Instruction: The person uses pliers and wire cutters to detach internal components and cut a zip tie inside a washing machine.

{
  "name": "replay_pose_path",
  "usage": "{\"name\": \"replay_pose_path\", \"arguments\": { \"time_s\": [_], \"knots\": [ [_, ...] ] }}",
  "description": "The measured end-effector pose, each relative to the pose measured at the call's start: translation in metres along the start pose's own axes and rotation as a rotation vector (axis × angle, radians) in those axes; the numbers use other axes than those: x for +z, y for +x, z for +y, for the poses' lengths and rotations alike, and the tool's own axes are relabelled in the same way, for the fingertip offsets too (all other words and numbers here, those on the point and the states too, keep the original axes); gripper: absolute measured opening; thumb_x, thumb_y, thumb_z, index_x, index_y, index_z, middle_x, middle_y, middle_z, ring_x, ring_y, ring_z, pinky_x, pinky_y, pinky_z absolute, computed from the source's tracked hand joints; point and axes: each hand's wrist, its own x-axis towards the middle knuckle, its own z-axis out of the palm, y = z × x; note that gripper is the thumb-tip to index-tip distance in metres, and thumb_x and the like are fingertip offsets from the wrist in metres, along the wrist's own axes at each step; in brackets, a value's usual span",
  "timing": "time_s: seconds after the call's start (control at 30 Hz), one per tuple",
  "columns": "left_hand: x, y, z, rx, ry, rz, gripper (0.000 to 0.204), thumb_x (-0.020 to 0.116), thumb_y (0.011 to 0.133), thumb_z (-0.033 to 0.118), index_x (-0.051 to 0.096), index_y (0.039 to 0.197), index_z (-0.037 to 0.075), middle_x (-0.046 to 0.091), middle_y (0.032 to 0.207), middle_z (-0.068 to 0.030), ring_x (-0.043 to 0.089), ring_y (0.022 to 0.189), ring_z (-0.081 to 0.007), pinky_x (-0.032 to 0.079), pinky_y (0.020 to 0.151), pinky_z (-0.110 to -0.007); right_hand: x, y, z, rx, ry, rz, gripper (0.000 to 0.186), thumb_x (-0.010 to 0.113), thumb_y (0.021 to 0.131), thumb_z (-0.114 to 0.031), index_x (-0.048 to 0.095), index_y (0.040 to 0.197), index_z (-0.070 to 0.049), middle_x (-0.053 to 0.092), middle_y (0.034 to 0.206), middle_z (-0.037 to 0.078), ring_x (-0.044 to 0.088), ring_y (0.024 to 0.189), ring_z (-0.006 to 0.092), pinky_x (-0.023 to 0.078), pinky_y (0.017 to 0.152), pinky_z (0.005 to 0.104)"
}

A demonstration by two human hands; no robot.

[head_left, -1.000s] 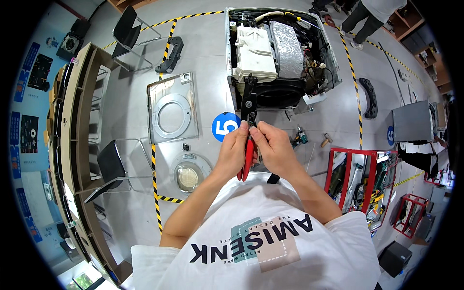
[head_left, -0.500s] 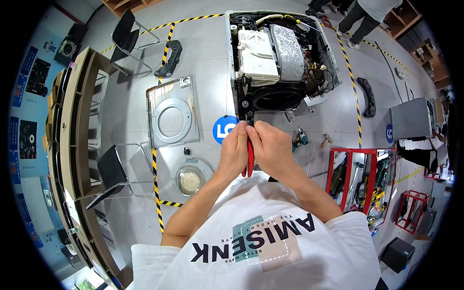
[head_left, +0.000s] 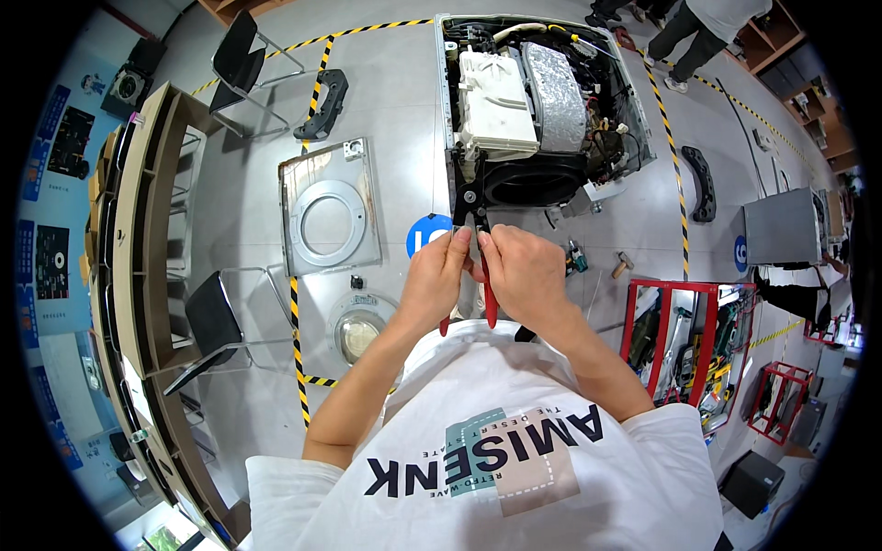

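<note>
A pair of large pliers (head_left: 470,198) with black jaws and red handles points away from me, its jaws parted. My left hand (head_left: 434,280) is closed round the left handle, and my right hand (head_left: 525,275) grips the right one. The handles stand apart, their red ends showing below my hands. Just beyond, the jaw tips reach the front of an opened washing machine (head_left: 442,83), beside its black round door gasket (head_left: 491,186). Whether the tips touch anything there is hard to see. Inside the machine are a white plastic box (head_left: 496,101) and a silvery block (head_left: 556,96).
On the floor to the left lie a front panel (head_left: 368,197) with a round hole and a glass door (head_left: 356,336). A drill (head_left: 575,258) and a hammer (head_left: 623,264) lie right of my hands, near a red-framed tool rack (head_left: 634,321). Another person (head_left: 689,46) stands far right.
The plier handles have moved apart, and the jaws have spread with them. My hands have separated slightly, each keeping its handle.
</note>
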Motion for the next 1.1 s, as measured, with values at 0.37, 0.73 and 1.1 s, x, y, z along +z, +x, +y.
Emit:
{"name": "replay_pose_path", "arguments": {
  "time_s": [0.37,0.73,1.1],
  "knots": [
    [-0.021,-0.002,0.0,-0.144,-0.203,-0.28,0.052,0.035,0.109,0.042,0.057,0.08,0.005,0.075,0.084,-0.0125,0.038,0.044,-0.0037,0.032,0.04,-0.022,-0.002,-0.006,0.013,0.008,-0.003,-0.087,0.028,0.059,0.094,-0.023,0.058,0.071,-0.006,0.062,0.07,0.012,0.063,0.066,0.0329,0.048,0.059,0.0442],
    [-0.045,-0.004,-0.032,-0.441,-0.459,-0.393,0.051,0.032,0.108,0.046,0.04,0.07,0.013,0.071,0.104,-0.0264,0.033,0.041,-0.0059,0.033,0.039,-0.021,0.035,-0.036,0.054,0.296,0.697,-0.34,0.034,0.06,0.099,-0.033,0.062,0.111,-0.002,0.067,0.095,0.011,0.067,0.083,0.0209,0.053,0.072,0.0348],
    [-0.034,0.064,-0.114,-0.582,-0.464,-0.406,0.048,0.044,0.104,0.051,0.052,0.081,0.009,0.062,0.071,-0.0072,0.046,0.05,-0.0093,0.037,0.046,-0.022,0.108,-0.041,0.085,0.836,1.368,-0.589,0.022,0.06,0.099,-0.019,0.064,0.106,0.001,0.068,0.096,0.008,0.065,0.086,0.0146,0.052,0.078,0.0275]
  ]
}}
